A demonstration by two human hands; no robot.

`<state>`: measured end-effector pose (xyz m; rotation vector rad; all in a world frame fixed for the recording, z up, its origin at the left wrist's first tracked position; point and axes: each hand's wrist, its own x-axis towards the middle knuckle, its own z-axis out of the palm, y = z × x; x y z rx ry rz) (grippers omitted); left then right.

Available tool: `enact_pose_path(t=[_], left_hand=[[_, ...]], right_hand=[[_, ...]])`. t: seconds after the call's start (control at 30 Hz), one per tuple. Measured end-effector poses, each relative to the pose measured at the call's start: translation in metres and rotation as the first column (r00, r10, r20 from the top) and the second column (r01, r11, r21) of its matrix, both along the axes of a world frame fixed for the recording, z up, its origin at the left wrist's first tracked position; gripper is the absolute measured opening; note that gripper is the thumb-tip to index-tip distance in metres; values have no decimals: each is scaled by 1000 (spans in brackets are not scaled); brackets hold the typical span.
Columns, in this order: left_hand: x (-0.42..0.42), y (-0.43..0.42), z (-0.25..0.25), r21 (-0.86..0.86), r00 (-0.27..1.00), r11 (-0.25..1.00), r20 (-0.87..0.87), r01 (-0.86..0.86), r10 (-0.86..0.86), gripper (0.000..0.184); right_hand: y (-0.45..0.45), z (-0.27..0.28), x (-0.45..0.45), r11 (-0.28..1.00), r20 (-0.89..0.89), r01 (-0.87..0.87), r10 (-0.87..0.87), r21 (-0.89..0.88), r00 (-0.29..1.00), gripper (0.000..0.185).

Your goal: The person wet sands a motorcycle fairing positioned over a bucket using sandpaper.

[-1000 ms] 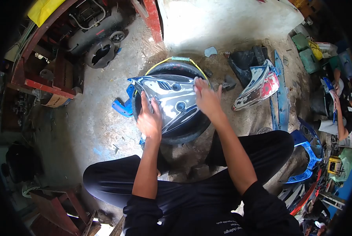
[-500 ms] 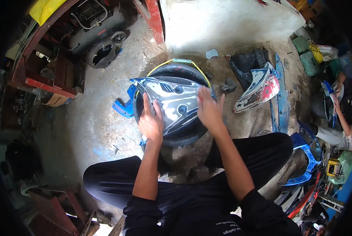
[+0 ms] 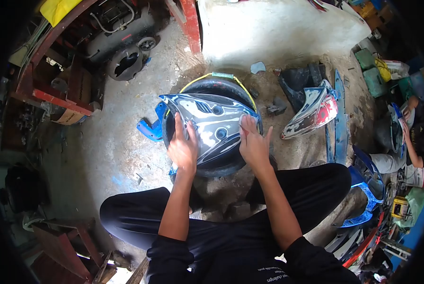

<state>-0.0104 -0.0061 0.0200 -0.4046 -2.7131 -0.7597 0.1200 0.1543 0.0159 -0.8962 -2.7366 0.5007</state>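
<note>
A grey, white and blue motorcycle fairing panel [image 3: 205, 124], with two round holes, lies across a black tub-like ring [image 3: 221, 170]. My left hand [image 3: 182, 150] rests on the panel's left edge, its index finger stretched along the surface and its thumb apart. Near the right end of the panel, my right hand [image 3: 254, 144] presses down with its middle fingers together and its little finger sticking out. Whatever lies under those fingertips is too small and covered to make out. A yellow wire handle with a pale grip [image 3: 222, 75] arcs beyond the panel.
Blue plastic parts [image 3: 149, 130] lie left of the ring. To the right are a sanded red-and-white fairing [image 3: 311, 113], a long blue strip [image 3: 340, 94] and a blue frame piece [image 3: 363, 208]. Another person's hand [image 3: 406, 125] holds a part at far right. A compressor [image 3: 122, 42] stands back left.
My right hand has shifted slightly right and down along the panel and is less blurred. My left hand stays on the panel's left edge. The view has shifted a little.
</note>
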Motion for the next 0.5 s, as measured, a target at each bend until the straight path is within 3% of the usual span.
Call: enact_pose_path(t=[0.13, 0.2, 0.33, 0.4, 0.5], left_hand=[[4, 0, 7, 53, 997, 999, 81, -7, 2, 45], [3, 2, 11, 19, 984, 999, 173, -37, 33, 45], [-2, 2, 4, 25, 995, 999, 92, -34, 32, 45], [-2, -1, 1, -22, 1000, 1000, 15, 2, -2, 48], [1, 0, 8, 5, 993, 999, 109, -36, 35, 45]], right_hand=[[27, -4, -29, 1000, -63, -24, 23, -5, 998, 46], [51, 2, -57, 997, 122, -38, 46, -71, 991, 44], [30, 4, -29, 998, -6, -1, 1, -61, 1000, 44], [13, 9, -6, 997, 13, -3, 4, -78, 1000, 45], [1, 1, -1, 998, 41, 7, -4, -66, 999, 49]])
